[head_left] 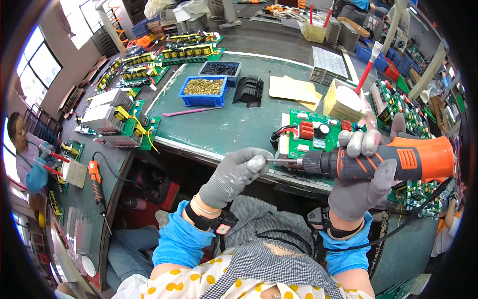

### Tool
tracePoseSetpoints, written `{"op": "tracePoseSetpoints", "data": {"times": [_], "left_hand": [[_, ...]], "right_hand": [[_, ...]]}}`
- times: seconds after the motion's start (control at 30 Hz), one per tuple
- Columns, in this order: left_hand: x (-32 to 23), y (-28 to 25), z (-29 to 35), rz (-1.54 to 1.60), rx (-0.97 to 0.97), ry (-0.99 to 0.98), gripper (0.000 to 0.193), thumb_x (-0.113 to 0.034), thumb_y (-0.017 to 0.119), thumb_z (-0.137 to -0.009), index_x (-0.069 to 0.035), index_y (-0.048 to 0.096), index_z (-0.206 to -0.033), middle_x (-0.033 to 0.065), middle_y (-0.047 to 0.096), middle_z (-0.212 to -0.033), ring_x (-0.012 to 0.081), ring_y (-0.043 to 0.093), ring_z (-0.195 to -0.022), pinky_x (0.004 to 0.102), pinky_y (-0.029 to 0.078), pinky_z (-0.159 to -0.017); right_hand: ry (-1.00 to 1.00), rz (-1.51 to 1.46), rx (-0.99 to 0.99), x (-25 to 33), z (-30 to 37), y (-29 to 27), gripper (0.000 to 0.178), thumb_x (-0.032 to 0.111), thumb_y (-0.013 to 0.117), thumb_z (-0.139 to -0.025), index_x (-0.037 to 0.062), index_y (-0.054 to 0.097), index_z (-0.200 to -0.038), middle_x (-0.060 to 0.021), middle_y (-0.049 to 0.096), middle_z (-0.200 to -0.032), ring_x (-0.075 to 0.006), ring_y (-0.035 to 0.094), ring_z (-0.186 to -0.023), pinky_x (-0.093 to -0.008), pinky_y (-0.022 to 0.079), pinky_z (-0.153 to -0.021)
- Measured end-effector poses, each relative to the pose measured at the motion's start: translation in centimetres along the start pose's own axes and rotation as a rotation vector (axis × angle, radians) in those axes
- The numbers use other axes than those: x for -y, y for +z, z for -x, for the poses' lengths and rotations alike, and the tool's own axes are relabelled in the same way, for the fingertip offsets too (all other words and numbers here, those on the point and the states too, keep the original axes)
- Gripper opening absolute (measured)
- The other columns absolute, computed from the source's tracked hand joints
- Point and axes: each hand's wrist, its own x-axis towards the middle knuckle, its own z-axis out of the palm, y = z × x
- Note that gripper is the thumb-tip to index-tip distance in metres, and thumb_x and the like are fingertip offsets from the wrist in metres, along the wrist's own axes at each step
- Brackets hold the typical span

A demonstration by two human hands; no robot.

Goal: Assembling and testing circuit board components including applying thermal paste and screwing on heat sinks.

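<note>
My right hand (pixel 354 192), in a grey work glove, is wrapped round an orange and black electric screwdriver (pixel 411 158), held level with its bit toward the left. The gloved fingers of my left hand (pixel 230 175) pinch the end of the screwdriver bit (pixel 284 162); whether a screw sits there too is hidden. Just beyond the tool, a green circuit board (pixel 311 144) with red parts and wires lies at the bench edge, partly covered by my right hand and the screwdriver.
On the green bench (pixel 199 129) are a blue bin (pixel 201 101) of brass-coloured small parts, a grey bin (pixel 238 78) of dark parts, black plastic pieces (pixel 249 91), and a box (pixel 334 105) with a brush (pixel 368 65). Another screwdriver (pixel 95 182) hangs left, near a co-worker (pixel 32 159).
</note>
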Motion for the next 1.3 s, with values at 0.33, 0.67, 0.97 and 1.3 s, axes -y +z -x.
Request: {"op": "tracePoseSetpoints", "data": {"times": [0.33,0.67,0.97,1.3], "left_hand": [[2.1,1.3,-0.2,-0.495,-0.266,0.461,0.016,-0.003,0.062,-0.09,0.002,0.067,-0.104,0.0036,0.064,-0.086,0.01,0.058,-0.08,0.0245,0.047,-0.074],[1.8,1.9,-1.1,-0.587,-0.269,0.8,0.019,0.004,0.065,-0.082,0.002,0.066,-0.101,0.0097,0.064,-0.085,0.0179,0.061,-0.075,0.0268,0.049,-0.07],[1.3,1.8,-1.6,-0.494,-0.192,0.722,0.04,-0.003,0.068,-0.084,0.003,0.057,-0.122,0.0077,0.062,-0.087,0.0131,0.058,-0.076,0.0246,0.047,-0.07],[-7.1,-5.7,-10.3,-1.069,-0.223,0.023,0.065,-0.025,0.073,-0.081,0.001,0.047,-0.135,0.0131,0.068,-0.09,0.0216,0.066,-0.08,0.0316,0.052,-0.073]], "right_hand": [[0.104,-0.185,-0.314,-1.0,-0.2,-1.2,0.034,0.029,0.064,-0.093,0.0067,0.049,-0.115,-0.004,0.056,-0.091,-0.017,0.058,-0.085,-0.0414,0.049,-0.095],[0.16,-0.337,-0.467,-0.4,-0.6,-2.4,0.044,0.025,0.067,-0.092,0.002,0.047,-0.124,-0.0082,0.055,-0.088,-0.0207,0.058,-0.083,-0.0447,0.05,-0.094],[0.065,-0.331,-0.447,0.0,-1.0,-2.5,0.046,0.026,0.066,-0.092,0.0013,0.046,-0.126,-0.0089,0.055,-0.092,-0.0214,0.058,-0.085,-0.0461,0.049,-0.095],[-0.129,-0.259,-0.266,3.7,-1.6,-4.9,0.054,0.027,0.064,-0.093,-0.0005,0.041,-0.133,-0.0081,0.047,-0.092,-0.0184,0.052,-0.087,-0.0417,0.042,-0.104]]}}
